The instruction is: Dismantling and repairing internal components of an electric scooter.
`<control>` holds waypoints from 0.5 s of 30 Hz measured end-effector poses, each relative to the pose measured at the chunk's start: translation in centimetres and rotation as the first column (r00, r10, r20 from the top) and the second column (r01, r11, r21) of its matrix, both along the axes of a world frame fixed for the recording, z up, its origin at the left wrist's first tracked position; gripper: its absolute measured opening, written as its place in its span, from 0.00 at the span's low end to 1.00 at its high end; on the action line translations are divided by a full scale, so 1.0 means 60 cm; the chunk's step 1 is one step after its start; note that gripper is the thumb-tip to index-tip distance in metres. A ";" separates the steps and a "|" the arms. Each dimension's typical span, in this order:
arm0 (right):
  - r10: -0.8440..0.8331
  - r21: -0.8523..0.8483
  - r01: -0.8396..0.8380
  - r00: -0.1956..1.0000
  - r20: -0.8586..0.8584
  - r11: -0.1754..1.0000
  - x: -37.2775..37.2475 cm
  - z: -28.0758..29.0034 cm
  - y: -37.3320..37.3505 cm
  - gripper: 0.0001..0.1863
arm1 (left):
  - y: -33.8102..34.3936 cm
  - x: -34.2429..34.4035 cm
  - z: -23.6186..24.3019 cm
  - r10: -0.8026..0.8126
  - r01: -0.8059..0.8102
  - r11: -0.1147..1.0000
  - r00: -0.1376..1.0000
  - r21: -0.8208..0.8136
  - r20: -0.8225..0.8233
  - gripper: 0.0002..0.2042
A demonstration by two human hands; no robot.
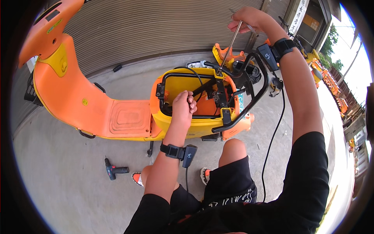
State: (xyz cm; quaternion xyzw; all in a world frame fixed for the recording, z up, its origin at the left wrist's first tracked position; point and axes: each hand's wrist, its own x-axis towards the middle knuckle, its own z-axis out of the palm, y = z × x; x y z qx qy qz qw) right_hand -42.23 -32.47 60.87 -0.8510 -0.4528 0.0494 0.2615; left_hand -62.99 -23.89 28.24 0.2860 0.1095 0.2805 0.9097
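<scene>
An orange and yellow scooter (120, 117) stands side-on in front of me, its seat compartment uncovered. My right hand (244, 20) is raised above the rear of it, fingers closed around the top of a T-handle wrench (233, 43). The wrench's long metal shaft slants down to the black bracket (220, 91) at the compartment's rear edge. Over the open compartment (175, 76), my left hand (184, 103) is closed, fingers curled; whether anything is in it is hidden. A black grab rail (261, 99) curves around the scooter's tail, below my right forearm.
A cordless drill (113, 169) lies on the concrete floor near my feet. Behind the scooter are a roller shutter (148, 31) and loose orange and yellow body panels (230, 54). A black cable (274, 140) hangs from my right wrist. More scooters (331, 84) line the far right.
</scene>
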 end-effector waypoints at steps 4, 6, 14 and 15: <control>0.016 -0.128 0.023 0.956 0.294 0.992 0.010 0.015 -0.007 0.17 | 0.000 -0.001 -0.002 0.004 -0.004 1.000 1.000 -0.003 0.013 0.09; 0.043 -0.192 0.045 0.901 0.431 0.980 0.015 0.015 -0.014 0.16 | -0.001 -0.001 -0.001 0.012 -0.012 1.000 1.000 -0.005 0.013 0.09; -0.138 0.290 -0.152 0.617 0.774 0.945 0.042 -0.102 0.018 0.16 | -0.005 0.000 0.004 0.039 -0.038 0.999 0.999 0.017 -0.011 0.09; -0.215 0.373 -0.161 0.588 0.780 0.914 0.047 -0.114 0.025 0.17 | -0.005 0.001 0.004 0.045 -0.044 0.999 0.999 0.018 -0.023 0.09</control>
